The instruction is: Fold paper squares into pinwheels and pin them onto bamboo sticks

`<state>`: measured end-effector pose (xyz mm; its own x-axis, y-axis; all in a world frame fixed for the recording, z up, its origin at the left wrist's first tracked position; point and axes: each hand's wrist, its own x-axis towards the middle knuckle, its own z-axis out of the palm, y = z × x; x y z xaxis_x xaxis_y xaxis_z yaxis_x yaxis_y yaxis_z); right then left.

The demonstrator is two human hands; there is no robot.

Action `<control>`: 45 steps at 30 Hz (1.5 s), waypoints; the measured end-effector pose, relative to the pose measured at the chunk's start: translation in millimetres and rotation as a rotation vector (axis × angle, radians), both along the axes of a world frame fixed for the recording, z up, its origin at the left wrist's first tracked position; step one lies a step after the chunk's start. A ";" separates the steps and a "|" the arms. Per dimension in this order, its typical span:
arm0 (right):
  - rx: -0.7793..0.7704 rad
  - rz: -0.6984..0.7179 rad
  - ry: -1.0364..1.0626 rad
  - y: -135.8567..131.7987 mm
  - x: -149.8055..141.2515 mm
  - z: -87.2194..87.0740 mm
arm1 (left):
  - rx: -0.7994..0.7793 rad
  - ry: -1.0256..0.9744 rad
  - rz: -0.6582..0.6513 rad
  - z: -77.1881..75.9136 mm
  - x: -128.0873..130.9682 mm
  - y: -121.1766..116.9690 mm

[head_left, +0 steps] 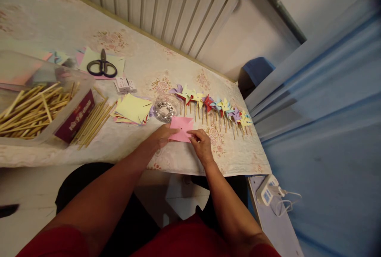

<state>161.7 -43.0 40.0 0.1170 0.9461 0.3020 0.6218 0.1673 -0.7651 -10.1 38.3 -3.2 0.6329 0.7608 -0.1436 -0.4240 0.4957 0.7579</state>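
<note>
A pink paper square with slits at its corners and a small dark spot at its centre is held between my hands above the table's near side. My left hand pinches its left edge, thumb on top. At the right edge, my right hand grips the paper between thumb and fingers. Just behind the paper sits a clear round dish of small shiny metal pieces, too small to name. To the left lies a stack of coloured paper squares, a yellow one on top.
Finished paper pinwheels on sticks lie in a row at the right. A clear plastic box of sticks stands left, with loose sticks beside it. Scissors rest on paper sheets near small white boxes. A power strip sits lower right.
</note>
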 end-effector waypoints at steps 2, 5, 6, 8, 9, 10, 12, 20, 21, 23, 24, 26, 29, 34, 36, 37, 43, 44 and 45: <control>-0.020 0.033 0.011 -0.7 1.8 0.0 | 0.008 0.004 0.001 -4.3 0.7 1.4; -0.039 0.057 0.022 -1.1 2.4 0.1 | 0.010 -0.010 0.003 -9.3 1.9 3.1; -0.045 0.060 0.023 -1.2 1.8 0.3 | 0.014 -0.018 -0.002 -10.6 2.3 3.4; -0.052 0.063 0.020 -1.1 -0.2 0.9 | 0.024 -0.032 -0.016 -12.2 3.2 3.6; -0.053 0.067 0.019 -0.8 -1.3 1.2 | 0.027 -0.035 -0.018 -12.6 3.6 3.4; -0.051 0.072 0.017 -0.5 -2.4 1.3 | 0.026 -0.033 -0.015 -12.8 3.9 3.1; -0.044 0.089 0.014 0.6 -3.7 1.2 | 0.017 -0.024 0.003 -12.4 4.5 2.2; -0.063 0.050 0.050 6.5 -4.9 0.3 | -0.014 0.029 -0.024 -3.4 5.0 0.1; -0.072 0.033 0.058 7.1 -5.8 0.1 | -0.005 0.023 -0.028 -2.1 5.2 -0.3; -0.090 0.014 0.071 8.4 -7.9 -0.3 | 0.023 0.025 -0.030 0.2 6.0 -1.2; -0.097 0.011 0.074 8.9 -9.0 -0.6 | 0.035 0.034 -0.032 1.2 6.4 -1.7; -0.104 0.009 0.077 9.9 -10.9 -1.4 | 0.049 0.054 -0.035 3.1 7.1 -2.6; -0.116 -0.012 0.093 11.4 -12.3 -2.9 | 0.031 0.051 -0.036 6.3 6.9 -3.9; -0.194 -0.064 0.155 14.7 -14.6 -5.1 | 0.004 0.042 -0.029 15.0 4.8 -6.9; -0.216 -0.092 0.165 16.0 -16.5 -5.7 | -0.007 0.071 -0.019 18.3 4.6 -8.0; -0.224 -0.104 0.166 16.6 -17.4 -6.0 | -0.013 0.088 -0.016 19.5 4.8 -8.4; -0.245 -0.157 0.140 18.9 -20.7 -6.8 | -0.017 0.107 -0.002 18.5 6.0 -8.5; -0.248 -0.169 0.135 19.3 -21.0 -6.7 | -0.020 0.105 0.005 17.7 6.1 -8.2; -0.250 -0.180 0.129 19.7 -21.4 -6.5 | -0.021 0.103 0.009 16.9 6.3 -7.9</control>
<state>140.3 -23.2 33.5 0.3116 0.9496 0.0347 0.5197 -0.1397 -0.8428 -3.8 30.4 13.7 0.6066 0.7629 -0.2237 -0.3489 0.5083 0.7873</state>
